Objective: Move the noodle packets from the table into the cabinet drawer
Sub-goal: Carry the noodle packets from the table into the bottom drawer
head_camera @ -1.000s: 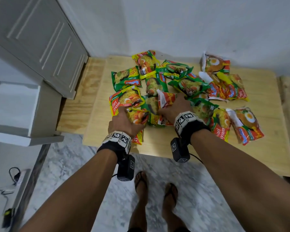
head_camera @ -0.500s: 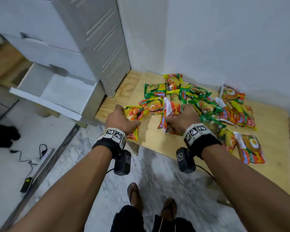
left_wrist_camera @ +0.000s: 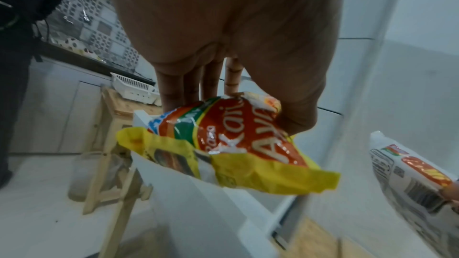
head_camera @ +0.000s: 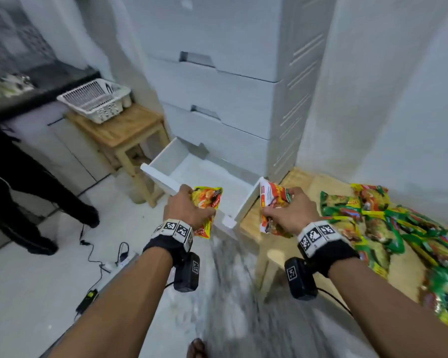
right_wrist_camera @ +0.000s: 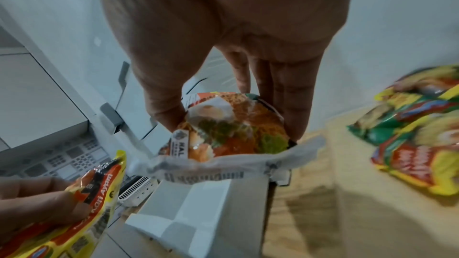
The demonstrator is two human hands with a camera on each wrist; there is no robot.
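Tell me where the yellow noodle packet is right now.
In the head view the yellow noodle packet sits left of centre, gripped by the left hand above the front edge of the open drawer, off the table.

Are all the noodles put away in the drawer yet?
Not yet. The drawer is pulled open, and no packets show in the part of it that is visible. The left hand grips a yellow packet and the right hand grips a white and red packet, both near the drawer's front. A big pile of packets lies on the wooden table, waiting to be moved.
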